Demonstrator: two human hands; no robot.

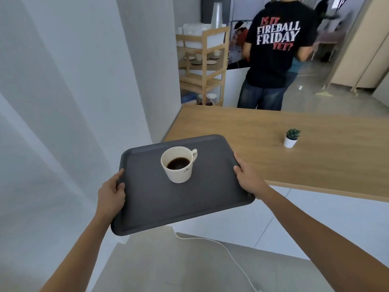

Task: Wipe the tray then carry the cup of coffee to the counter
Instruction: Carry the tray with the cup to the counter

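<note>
Carrying step: our left hand and right hand clamp the tray edges, cup of coffee mid-frame on it; next, we judge, a level set-down on the bench.

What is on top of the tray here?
Only a white cup of dark coffee stands on the tray, held by left hand and right hand. Fingers beneath are hidden.
</note>
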